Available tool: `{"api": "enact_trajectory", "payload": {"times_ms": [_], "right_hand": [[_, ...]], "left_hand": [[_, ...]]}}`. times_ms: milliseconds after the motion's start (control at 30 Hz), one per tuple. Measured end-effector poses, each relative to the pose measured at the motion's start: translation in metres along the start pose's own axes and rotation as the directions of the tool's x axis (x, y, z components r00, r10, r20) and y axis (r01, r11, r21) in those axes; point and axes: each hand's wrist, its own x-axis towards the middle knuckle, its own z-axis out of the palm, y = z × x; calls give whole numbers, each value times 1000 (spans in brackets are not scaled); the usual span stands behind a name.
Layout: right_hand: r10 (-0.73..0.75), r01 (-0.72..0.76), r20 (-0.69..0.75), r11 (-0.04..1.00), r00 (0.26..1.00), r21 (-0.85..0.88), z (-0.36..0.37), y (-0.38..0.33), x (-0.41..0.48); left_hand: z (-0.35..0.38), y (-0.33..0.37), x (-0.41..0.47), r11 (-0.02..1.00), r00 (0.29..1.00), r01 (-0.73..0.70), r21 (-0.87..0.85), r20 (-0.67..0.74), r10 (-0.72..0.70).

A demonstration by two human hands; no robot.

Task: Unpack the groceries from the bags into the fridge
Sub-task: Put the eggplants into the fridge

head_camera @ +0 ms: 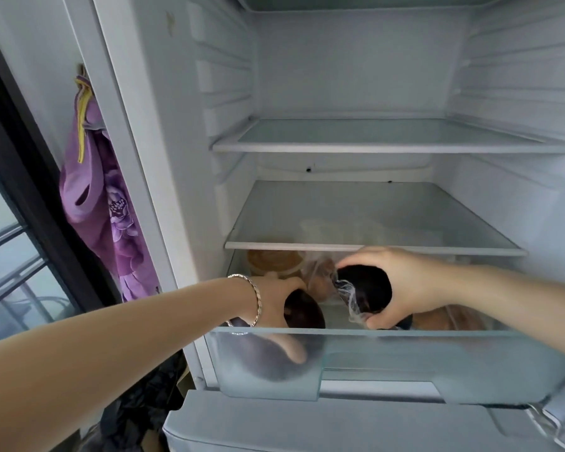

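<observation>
My left hand point(274, 290) curls around a dark rounded vegetable point(304, 313), low inside the crisper drawer point(405, 360), and my fingers show through its clear front. My right hand point(411, 282) grips a second dark one point(367, 290), loose film clinging to it, just above the drawer's rim. Behind them lie a tan-lidded tub point(274, 261) and brownish bagged goods point(320, 275), under the glass shelf point(372, 216). I judge the unpacking partly done. No bags are in view, so I can't tell what remains.
</observation>
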Motion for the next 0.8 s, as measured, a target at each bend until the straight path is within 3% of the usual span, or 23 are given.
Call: {"api": "enact_trajectory", "payload": {"times_ms": [133, 233, 333, 500, 600, 800], "right_hand": [[-23, 36, 106, 992, 994, -119, 11, 6, 13], [25, -33, 53, 986, 998, 161, 18, 11, 23], [66, -103, 97, 880, 993, 464, 30, 18, 27], [164, -221, 153, 825, 974, 521, 38, 24, 20], [200, -236, 126, 871, 972, 431, 41, 22, 17], [371, -400, 270, 914, 889, 60, 36, 36, 0]], "left_hand": [[2, -3, 7, 998, 999, 52, -47, 14, -52], [6, -14, 17, 993, 997, 81, -81, 12, -80], [9, -14, 15, 997, 1000, 18, -72, -7, -19], [11, -19, 19, 997, 1000, 1, -79, -22, -3], [11, -20, 20, 994, 1000, -5, -110, -25, 3], [11, -18, 24, 988, 999, 7, -151, -38, -13]]}}
